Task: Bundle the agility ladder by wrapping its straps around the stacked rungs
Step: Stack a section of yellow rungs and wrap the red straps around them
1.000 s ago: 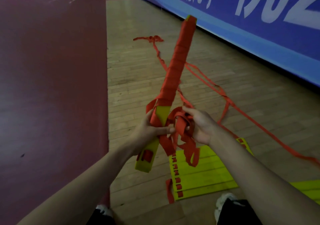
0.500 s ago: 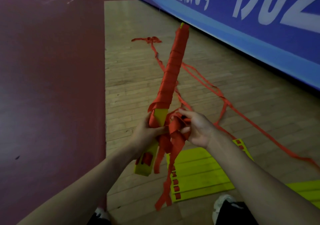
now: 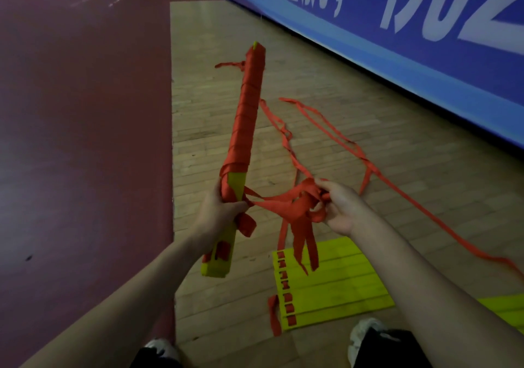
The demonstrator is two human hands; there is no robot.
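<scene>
The left hand is clenched around a bundle of stacked yellow rungs, gripping it a little below its middle and holding it tilted, top end leaning away and slightly right. Red-orange strap is wound in tight turns over the upper part of the bundle, nearly to its tip; the lower end is bare yellow with small red tabs showing.

The right hand, beside the bundle on its right, grasps a bunched handful of loose straps with curled fingers. A short taut length runs from this bunch to the bundle just above the left thumb, and several ends hang down from it.

More strap trails from the right hand across the wooden floor toward a blue banner with white lettering. A second group of yellow rungs lies flat on the floor beneath the right forearm, near two shoes. To the left lies dark red court surface.
</scene>
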